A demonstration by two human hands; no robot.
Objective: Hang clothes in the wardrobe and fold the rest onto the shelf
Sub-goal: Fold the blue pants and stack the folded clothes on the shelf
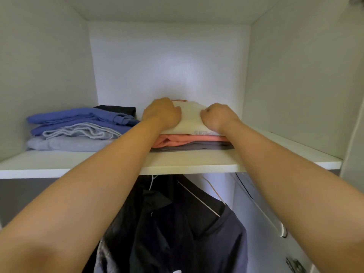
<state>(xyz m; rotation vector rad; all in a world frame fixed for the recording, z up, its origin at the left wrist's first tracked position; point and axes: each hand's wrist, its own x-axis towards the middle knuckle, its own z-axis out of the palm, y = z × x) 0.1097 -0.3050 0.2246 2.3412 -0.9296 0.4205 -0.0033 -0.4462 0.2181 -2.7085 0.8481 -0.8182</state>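
A folded cream garment (192, 117) lies on top of a stack on the white wardrobe shelf (187, 161). Under it are a folded pink garment (189, 139) and a grey one (197, 147). My left hand (162, 113) grips the cream garment's left side with curled fingers. At its right side my right hand (218, 116) is curled like a fist, its fingers tucked into the cloth. Both forearms reach up over the shelf's front edge.
A second stack of folded blue and light grey clothes (78, 127) sits on the shelf's left, a dark piece behind it. Below the shelf, dark garments (177, 223) hang on white hangers (199, 198). White wardrobe walls close in on both sides.
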